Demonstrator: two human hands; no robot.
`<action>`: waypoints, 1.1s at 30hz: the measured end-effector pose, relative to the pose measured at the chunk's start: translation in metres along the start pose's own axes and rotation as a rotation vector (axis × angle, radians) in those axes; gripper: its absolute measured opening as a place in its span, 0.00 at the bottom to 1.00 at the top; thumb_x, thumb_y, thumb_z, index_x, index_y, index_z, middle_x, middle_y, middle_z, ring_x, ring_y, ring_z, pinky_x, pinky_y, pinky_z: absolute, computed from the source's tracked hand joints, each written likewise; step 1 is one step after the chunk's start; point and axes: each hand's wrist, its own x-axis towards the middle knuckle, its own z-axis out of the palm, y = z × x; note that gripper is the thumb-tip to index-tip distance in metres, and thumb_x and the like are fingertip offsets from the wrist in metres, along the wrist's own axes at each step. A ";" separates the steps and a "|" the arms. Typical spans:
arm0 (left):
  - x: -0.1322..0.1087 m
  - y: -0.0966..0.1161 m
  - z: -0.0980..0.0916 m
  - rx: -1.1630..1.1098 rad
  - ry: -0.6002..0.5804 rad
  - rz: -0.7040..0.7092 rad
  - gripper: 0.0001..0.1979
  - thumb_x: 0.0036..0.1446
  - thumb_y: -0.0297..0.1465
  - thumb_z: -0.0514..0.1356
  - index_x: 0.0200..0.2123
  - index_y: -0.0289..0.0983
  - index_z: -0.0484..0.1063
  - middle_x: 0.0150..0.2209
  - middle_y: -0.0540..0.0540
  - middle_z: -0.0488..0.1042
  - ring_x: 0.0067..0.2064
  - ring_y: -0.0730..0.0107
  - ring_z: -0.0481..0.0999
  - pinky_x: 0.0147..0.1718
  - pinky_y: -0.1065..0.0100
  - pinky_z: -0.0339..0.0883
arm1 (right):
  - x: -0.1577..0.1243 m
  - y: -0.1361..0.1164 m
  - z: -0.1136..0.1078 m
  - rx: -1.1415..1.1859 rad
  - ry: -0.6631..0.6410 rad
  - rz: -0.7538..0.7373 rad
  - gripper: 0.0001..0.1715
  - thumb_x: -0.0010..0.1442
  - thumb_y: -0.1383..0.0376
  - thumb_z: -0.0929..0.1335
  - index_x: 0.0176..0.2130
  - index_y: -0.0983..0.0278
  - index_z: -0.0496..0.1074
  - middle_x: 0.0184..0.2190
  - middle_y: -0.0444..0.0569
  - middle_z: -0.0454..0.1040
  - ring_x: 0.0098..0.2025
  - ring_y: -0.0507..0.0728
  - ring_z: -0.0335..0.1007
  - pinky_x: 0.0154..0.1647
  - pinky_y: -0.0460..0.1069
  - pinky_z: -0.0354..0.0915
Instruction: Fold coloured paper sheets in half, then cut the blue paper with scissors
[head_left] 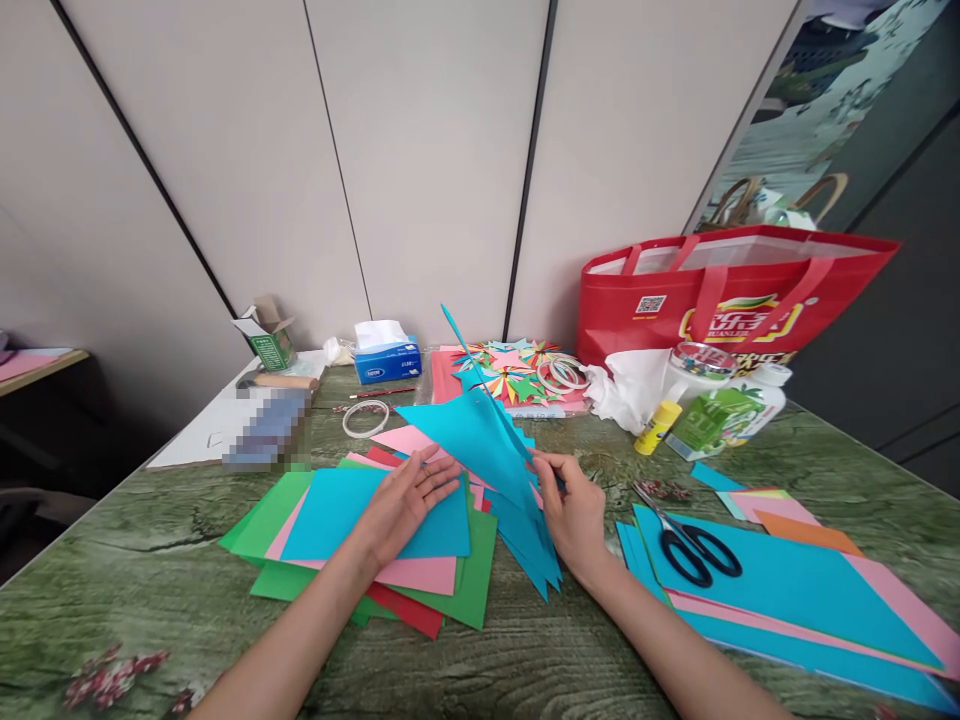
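A folded piece of blue paper (480,440) stands tilted above the table, its pointed end up. My right hand (574,510) pinches its right edge between thumb and fingers. My left hand (409,500) is open, palm up and fingers stretched, just left of the folded paper; it holds nothing. Beneath the left hand lies a fanned stack of coloured paper (322,515), blue on top, with pink, green and red sheets below. More blue folded points (529,545) lie under the held piece, partly hidden by it.
To the right, black-handled scissors (701,550) rest on another paper stack (810,600). Behind are a yellow glue stick (658,428), a green carton (701,425), a red bag (750,290), coloured paper stars (510,370), a tape roll (366,419), a tissue box (388,360) and a hammer (277,381).
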 end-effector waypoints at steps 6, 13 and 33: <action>-0.004 0.001 0.003 0.015 -0.058 0.123 0.21 0.47 0.36 0.65 0.45 0.41 0.67 0.46 0.42 0.72 0.50 0.49 0.69 0.48 0.47 0.62 | 0.001 -0.007 0.000 0.154 -0.014 -0.345 0.06 0.58 0.69 0.63 0.36 0.62 0.68 0.41 0.53 0.75 0.47 0.59 0.70 0.46 0.55 0.67; 0.001 0.002 0.001 -0.005 0.183 0.185 0.11 0.44 0.30 0.67 0.19 0.35 0.66 0.24 0.49 0.74 0.32 0.64 0.75 0.41 0.51 0.69 | 0.001 -0.009 0.000 0.161 -0.143 -0.437 0.08 0.55 0.71 0.66 0.36 0.60 0.71 0.47 0.54 0.70 0.53 0.62 0.63 0.49 0.57 0.66; -0.002 0.007 0.004 -0.130 0.096 0.144 0.24 0.49 0.50 0.56 0.42 0.38 0.68 0.41 0.40 0.75 0.46 0.54 0.73 0.49 0.49 0.62 | 0.002 -0.019 -0.007 0.257 -0.205 -0.293 0.07 0.56 0.68 0.65 0.33 0.60 0.74 0.33 0.49 0.77 0.37 0.57 0.73 0.39 0.52 0.67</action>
